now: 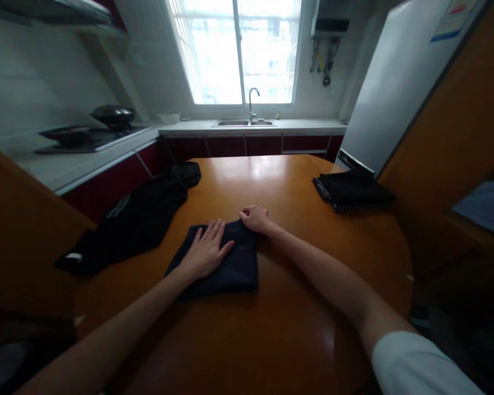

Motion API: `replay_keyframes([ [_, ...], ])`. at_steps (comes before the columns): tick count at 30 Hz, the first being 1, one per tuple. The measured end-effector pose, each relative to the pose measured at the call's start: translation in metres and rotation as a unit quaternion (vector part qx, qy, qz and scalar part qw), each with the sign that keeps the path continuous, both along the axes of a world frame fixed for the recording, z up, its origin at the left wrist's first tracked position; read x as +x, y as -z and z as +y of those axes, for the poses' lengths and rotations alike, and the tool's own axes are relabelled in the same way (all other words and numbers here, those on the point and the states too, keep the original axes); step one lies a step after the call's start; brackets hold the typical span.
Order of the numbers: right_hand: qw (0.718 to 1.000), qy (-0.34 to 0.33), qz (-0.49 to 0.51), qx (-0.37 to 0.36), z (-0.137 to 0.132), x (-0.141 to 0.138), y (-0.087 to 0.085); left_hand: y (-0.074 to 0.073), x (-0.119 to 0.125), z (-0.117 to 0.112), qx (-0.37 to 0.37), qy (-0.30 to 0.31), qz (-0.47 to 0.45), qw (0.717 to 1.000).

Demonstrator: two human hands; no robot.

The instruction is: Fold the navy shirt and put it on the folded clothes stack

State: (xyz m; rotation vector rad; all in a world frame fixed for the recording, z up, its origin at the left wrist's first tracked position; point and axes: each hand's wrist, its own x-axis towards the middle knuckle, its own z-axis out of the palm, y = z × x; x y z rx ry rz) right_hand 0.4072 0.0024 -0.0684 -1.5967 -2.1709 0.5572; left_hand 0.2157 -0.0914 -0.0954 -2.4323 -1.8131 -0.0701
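Observation:
A dark navy folded garment (234,269) lies on the wooden table in front of me, packed into a rough rectangle. My left hand (206,249) rests flat on its upper left part, fingers spread. At the garment's far right corner, my right hand (255,218) is closed with the fingers curled, pinching the cloth edge there. Which kind of garment it is, I cannot tell from the folded shape.
The brown wooden table (296,312) has rounded edges. Along its left side lies an unfolded black garment (144,214), partly over the edge. A stack of folded black clothes (354,189) sits at the far right. Beyond are a sink (243,124) and a fridge (395,82).

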Motion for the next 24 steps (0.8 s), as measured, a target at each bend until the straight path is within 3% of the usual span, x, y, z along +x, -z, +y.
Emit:
replay_keyframes([
  [8,0.999,-0.010,-0.047,0.013,-0.004,-0.002,0.008,-0.008,0.005,-0.007,-0.026,-0.021,-0.008,0.999],
  [13,0.992,-0.020,-0.107,0.067,-0.008,-0.002,0.009,-0.007,-0.004,-0.006,-0.035,-0.016,-0.012,0.999],
  [16,0.990,-0.005,-0.076,0.117,-0.015,0.002,0.006,-0.007,-0.010,-0.006,-0.031,-0.012,-0.016,0.999],
  [19,0.981,-0.017,0.042,0.191,-0.042,0.014,0.006,-0.006,-0.014,-0.005,-0.028,-0.007,-0.027,0.999],
  [22,0.960,-0.125,0.133,0.211,-0.092,0.031,0.008,-0.005,-0.014,-0.006,-0.022,-0.004,-0.039,0.999],
  [24,0.951,-0.209,0.128,0.190,-0.126,0.042,0.011,-0.005,-0.013,-0.006,-0.021,-0.006,-0.043,0.999],
])
